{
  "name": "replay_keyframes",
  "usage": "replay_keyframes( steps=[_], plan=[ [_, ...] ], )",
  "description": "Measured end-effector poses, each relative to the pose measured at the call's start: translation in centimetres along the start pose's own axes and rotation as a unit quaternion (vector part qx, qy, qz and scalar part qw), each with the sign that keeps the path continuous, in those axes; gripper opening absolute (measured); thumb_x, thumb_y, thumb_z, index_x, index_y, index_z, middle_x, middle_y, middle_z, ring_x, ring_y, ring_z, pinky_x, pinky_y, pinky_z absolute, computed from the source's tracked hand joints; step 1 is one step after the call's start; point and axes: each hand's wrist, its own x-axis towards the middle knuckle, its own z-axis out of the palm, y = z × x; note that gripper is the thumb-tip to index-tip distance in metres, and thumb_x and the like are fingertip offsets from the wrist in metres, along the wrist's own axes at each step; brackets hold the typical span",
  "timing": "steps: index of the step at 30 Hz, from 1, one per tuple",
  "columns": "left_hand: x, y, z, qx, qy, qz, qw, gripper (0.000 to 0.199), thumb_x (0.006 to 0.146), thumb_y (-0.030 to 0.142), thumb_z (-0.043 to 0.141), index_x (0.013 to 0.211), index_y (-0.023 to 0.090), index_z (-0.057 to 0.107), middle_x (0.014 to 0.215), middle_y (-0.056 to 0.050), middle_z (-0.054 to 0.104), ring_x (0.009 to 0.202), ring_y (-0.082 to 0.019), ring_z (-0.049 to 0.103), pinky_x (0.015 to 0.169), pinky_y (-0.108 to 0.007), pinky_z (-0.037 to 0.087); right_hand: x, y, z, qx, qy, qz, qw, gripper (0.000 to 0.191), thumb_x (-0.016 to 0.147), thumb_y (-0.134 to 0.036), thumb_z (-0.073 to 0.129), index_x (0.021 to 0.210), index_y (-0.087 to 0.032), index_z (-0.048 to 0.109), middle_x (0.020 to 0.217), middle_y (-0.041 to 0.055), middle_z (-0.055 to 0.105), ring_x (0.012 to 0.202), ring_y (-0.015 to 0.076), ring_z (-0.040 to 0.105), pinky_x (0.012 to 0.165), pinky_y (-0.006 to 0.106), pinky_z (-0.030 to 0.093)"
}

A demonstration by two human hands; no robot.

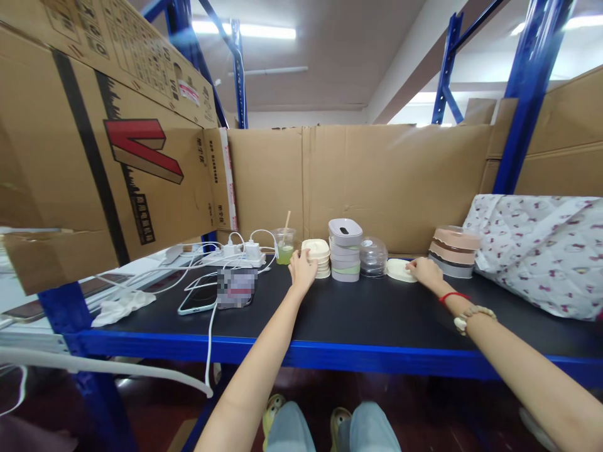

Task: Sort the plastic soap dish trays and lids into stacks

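Note:
My left hand (302, 270) is at the left side of a short stack of cream dishes (322, 258), its fingers bent against the stack. My right hand (425, 271) pinches the right edge of a single flat cream lid (399, 270), low at the black tabletop. Between my hands stand a taller stack of pale lilac containers (345, 251), with a greenish layer low in it, and a stack of clear domed covers (374, 256). Some of my right fingertips are hidden behind the hand.
Right of my right hand stand stacked peach and grey containers (455, 251) beside a patterned white bag (537, 251). On the left are a plastic cup of green drink (285, 250), a power strip (254, 254), cables and phones (198, 299). Cardboard (396, 188) walls the back.

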Motion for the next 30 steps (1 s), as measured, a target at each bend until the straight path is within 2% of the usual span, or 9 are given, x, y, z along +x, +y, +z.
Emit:
replay_keyframes(
  steps=[5, 11, 19, 21, 23, 25, 27, 28, 30],
  plan=[
    [0.0, -0.3, -0.1, 0.004, -0.003, 0.017, 1.0, 0.04, 0.076, 0.016, 0.05, 0.114, 0.023, 0.057, 0.132, -0.013, 0.045, 0.123, -0.027, 0.045, 0.101, -0.042, 0.035, -1.1, -1.4, 0.1, -0.002, -0.029, -0.044, 0.999, 0.028, 0.081, -0.036, 0.05, 0.095, -0.021, 0.07, 0.105, 0.011, 0.066, 0.099, 0.0283, 0.061, 0.079, 0.039, 0.047],
    [-0.2, -0.2, -0.4, 0.016, -0.018, 0.018, 1.0, 0.043, 0.077, 0.017, 0.05, 0.118, 0.023, 0.056, 0.131, -0.012, 0.047, 0.122, -0.027, 0.046, 0.101, -0.042, 0.035, -2.8, -1.9, 0.2, -0.018, -0.05, -0.064, 0.997, 0.039, 0.08, -0.045, 0.052, 0.105, -0.019, 0.067, 0.113, 0.0129, 0.063, 0.101, 0.0298, 0.061, 0.081, 0.038, 0.048],
    [-0.6, 0.0, -0.5, 0.04, -0.048, 0.035, 0.997, 0.05, 0.08, 0.017, 0.047, 0.129, 0.022, 0.048, 0.132, -0.011, 0.044, 0.125, -0.023, 0.042, 0.104, -0.035, 0.031, -4.5, -1.6, -0.7, 0.009, -0.034, -0.037, 0.999, 0.031, 0.083, -0.036, 0.051, 0.101, -0.018, 0.068, 0.112, 0.0128, 0.062, 0.103, 0.0296, 0.059, 0.081, 0.035, 0.045],
    [-0.6, 0.0, -0.6, 0.041, -0.044, 0.031, 0.998, 0.05, 0.079, 0.017, 0.047, 0.129, 0.021, 0.048, 0.133, -0.012, 0.042, 0.126, -0.023, 0.041, 0.104, -0.034, 0.031, -4.3, -1.6, -0.8, 0.027, 0.022, -0.026, 0.999, 0.03, 0.082, -0.034, 0.05, 0.097, -0.016, 0.069, 0.107, 0.0148, 0.063, 0.1, 0.0302, 0.059, 0.08, 0.035, 0.044],
    [-0.6, 0.1, -0.6, 0.044, -0.044, 0.023, 0.998, 0.049, 0.079, 0.017, 0.047, 0.128, 0.02, 0.049, 0.133, -0.012, 0.042, 0.126, -0.023, 0.04, 0.104, -0.034, 0.03, -3.7, -1.7, -1.0, 0.066, 0.129, -0.011, 0.989, 0.03, 0.081, -0.034, 0.048, 0.091, -0.013, 0.068, 0.098, 0.0168, 0.063, 0.094, 0.03, 0.058, 0.078, 0.036, 0.044],
    [-0.6, 0.1, -0.6, 0.05, -0.046, 0.018, 0.998, 0.049, 0.079, 0.018, 0.046, 0.128, 0.02, 0.048, 0.133, -0.013, 0.042, 0.125, -0.023, 0.041, 0.104, -0.035, 0.03, -2.8, -2.2, -1.6, 0.131, 0.269, -0.001, 0.954, 0.031, 0.08, -0.035, 0.046, 0.085, -0.012, 0.066, 0.092, 0.0169, 0.062, 0.091, 0.0291, 0.056, 0.078, 0.037, 0.043],
    [-0.5, 0.2, -0.5, 0.056, -0.042, 0.013, 0.997, 0.049, 0.079, 0.018, 0.045, 0.128, 0.019, 0.047, 0.133, -0.014, 0.042, 0.125, -0.024, 0.041, 0.103, -0.036, 0.03, -2.1, -3.5, -2.6, 0.193, 0.396, -0.022, 0.897, 0.03, 0.08, -0.038, 0.045, 0.083, -0.014, 0.064, 0.094, 0.0157, 0.06, 0.095, 0.0282, 0.053, 0.082, 0.04, 0.041],
    [-0.5, 0.2, -0.5, 0.059, -0.035, 0.011, 0.998, 0.049, 0.079, 0.018, 0.045, 0.129, 0.018, 0.046, 0.133, -0.014, 0.042, 0.125, -0.024, 0.041, 0.103, -0.036, 0.031, -2.0, -4.4, -3.2, 0.213, 0.437, -0.052, 0.872, 0.03, 0.08, -0.039, 0.045, 0.082, -0.015, 0.063, 0.097, 0.0149, 0.06, 0.099, 0.0278, 0.051, 0.085, 0.041, 0.04],
    [-0.5, 0.2, -0.5, 0.068, -0.014, 0.011, 0.998, 0.05, 0.079, 0.018, 0.045, 0.129, 0.015, 0.043, 0.133, -0.016, 0.043, 0.126, -0.024, 0.04, 0.102, -0.036, 0.032, -2.4, -6.8, -4.4, 0.219, 0.456, -0.144, 0.85, 0.028, 0.08, -0.04, 0.047, 0.08, -0.017, 0.062, 0.104, 0.0133, 0.059, 0.107, 0.0268, 0.048, 0.09, 0.042, 0.037]
  ],
)
